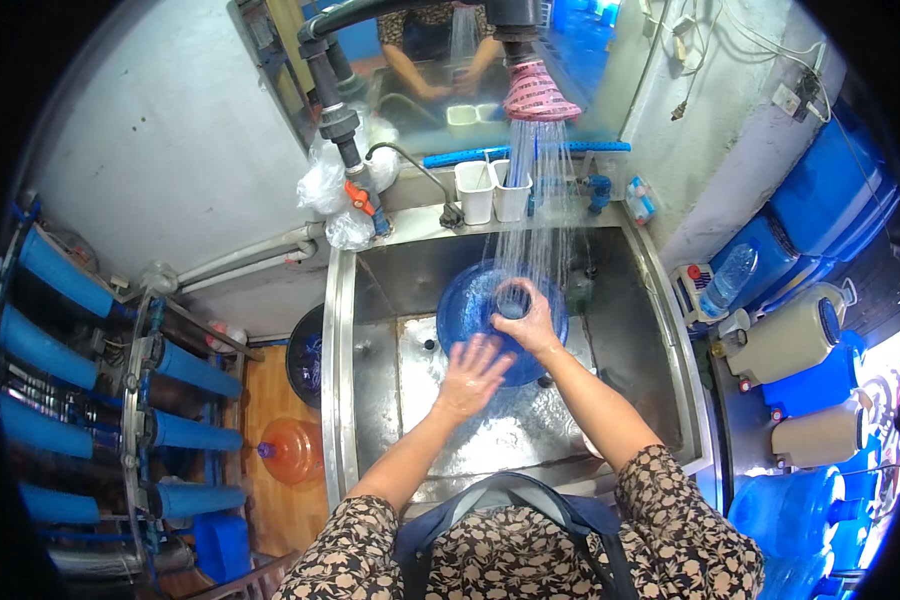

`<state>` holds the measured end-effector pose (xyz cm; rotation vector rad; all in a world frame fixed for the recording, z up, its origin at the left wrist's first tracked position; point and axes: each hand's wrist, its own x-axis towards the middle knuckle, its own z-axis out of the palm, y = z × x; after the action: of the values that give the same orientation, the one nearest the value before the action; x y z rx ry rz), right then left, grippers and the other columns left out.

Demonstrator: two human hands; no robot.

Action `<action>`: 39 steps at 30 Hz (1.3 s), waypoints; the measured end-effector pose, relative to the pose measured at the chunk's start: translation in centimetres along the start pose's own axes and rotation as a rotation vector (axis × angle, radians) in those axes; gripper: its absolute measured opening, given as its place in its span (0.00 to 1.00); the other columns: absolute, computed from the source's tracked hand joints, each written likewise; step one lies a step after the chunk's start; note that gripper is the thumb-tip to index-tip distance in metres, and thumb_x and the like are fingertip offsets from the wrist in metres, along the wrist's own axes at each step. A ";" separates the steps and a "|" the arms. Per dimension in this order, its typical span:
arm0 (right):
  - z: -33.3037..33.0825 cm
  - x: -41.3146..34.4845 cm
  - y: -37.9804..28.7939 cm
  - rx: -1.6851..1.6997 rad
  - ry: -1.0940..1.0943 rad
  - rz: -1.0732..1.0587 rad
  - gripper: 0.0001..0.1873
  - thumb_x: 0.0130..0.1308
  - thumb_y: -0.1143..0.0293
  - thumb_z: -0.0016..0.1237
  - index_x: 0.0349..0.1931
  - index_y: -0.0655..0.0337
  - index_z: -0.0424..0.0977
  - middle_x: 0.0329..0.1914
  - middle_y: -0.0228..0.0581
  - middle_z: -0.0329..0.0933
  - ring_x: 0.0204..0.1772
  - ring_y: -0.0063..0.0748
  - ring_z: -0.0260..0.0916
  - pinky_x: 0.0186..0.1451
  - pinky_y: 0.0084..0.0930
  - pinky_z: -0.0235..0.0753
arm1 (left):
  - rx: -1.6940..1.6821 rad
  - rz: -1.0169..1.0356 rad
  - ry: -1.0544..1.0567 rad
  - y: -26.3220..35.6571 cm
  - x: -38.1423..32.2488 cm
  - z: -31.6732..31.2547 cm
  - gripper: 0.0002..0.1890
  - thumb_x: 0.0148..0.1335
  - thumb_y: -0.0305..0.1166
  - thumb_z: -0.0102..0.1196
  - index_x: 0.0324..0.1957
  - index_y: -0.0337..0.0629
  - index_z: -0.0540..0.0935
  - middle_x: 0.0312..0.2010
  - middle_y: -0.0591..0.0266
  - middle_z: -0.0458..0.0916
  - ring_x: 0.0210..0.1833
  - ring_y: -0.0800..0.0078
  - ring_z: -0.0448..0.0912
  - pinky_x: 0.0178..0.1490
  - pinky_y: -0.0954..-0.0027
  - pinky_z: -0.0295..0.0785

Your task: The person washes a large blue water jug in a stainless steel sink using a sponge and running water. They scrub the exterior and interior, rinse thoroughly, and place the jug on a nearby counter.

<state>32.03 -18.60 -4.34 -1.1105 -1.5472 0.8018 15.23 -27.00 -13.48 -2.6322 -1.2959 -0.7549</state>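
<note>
A round blue water jug (461,307) stands in the stainless steel sink (375,375) with its neck facing up toward me. My right hand (529,319) is curled around the jug's neck, thumb and fingers on either side of the mouth. Over the near side of the jug is my left hand (474,375), wet, palm down, fingers spread and holding nothing; whether it touches the jug I cannot tell. From a shower outlet wrapped in pink cloth (536,94), streams of water fall onto the jug and my right hand.
Behind the sink stand two white plastic containers (475,193) and a pipe valve with an orange handle (358,197). Blue filter housings (199,427) line the left. An orange jug (292,450) lies on the floor. Beige canisters (780,345) and blue jugs (784,502) crowd the right.
</note>
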 end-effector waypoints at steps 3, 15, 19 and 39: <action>1.1 -0.5 -0.1 -0.012 0.109 -0.022 0.25 0.38 0.69 0.64 0.43 0.60 0.76 0.42 0.41 0.79 0.50 0.35 0.76 0.58 0.29 0.72 | -0.152 -0.655 0.199 -2.6 -4.0 1.0 0.32 0.66 0.42 0.53 0.68 0.40 0.66 0.71 0.38 0.56 0.74 0.45 0.55 0.74 0.51 0.53; -1.8 9.0 -10.7 0.362 -0.062 0.146 0.31 0.43 0.78 0.59 0.54 0.65 0.72 0.35 0.41 0.79 0.37 0.31 0.78 0.42 0.28 0.80 | -1.774 -1.803 -0.157 -4.6 -12.0 2.0 0.40 0.67 0.61 0.43 0.71 0.41 0.61 0.69 0.50 0.64 0.71 0.53 0.62 0.72 0.52 0.58; -2.7 10.2 -15.3 0.526 -0.072 -0.040 0.26 0.45 0.81 0.59 0.50 0.65 0.76 0.36 0.42 0.80 0.39 0.29 0.79 0.45 0.25 0.78 | -2.163 -1.499 0.134 -3.8 -10.0 1.3 0.41 0.66 0.65 0.42 0.71 0.46 0.62 0.69 0.55 0.66 0.69 0.54 0.65 0.71 0.51 0.60; -3.2 11.7 -14.8 0.101 0.052 0.087 0.17 0.46 0.77 0.58 0.39 0.68 0.76 0.30 0.40 0.78 0.33 0.28 0.76 0.41 0.25 0.77 | -1.792 -1.590 -0.273 -5.4 -10.5 3.0 0.35 0.72 0.59 0.36 0.65 0.39 0.69 0.63 0.51 0.73 0.63 0.57 0.74 0.65 0.54 0.69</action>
<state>30.79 -12.99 13.92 -1.1214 -1.4079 0.8932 6.91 -30.17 -21.72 -0.8829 -4.1052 -2.5889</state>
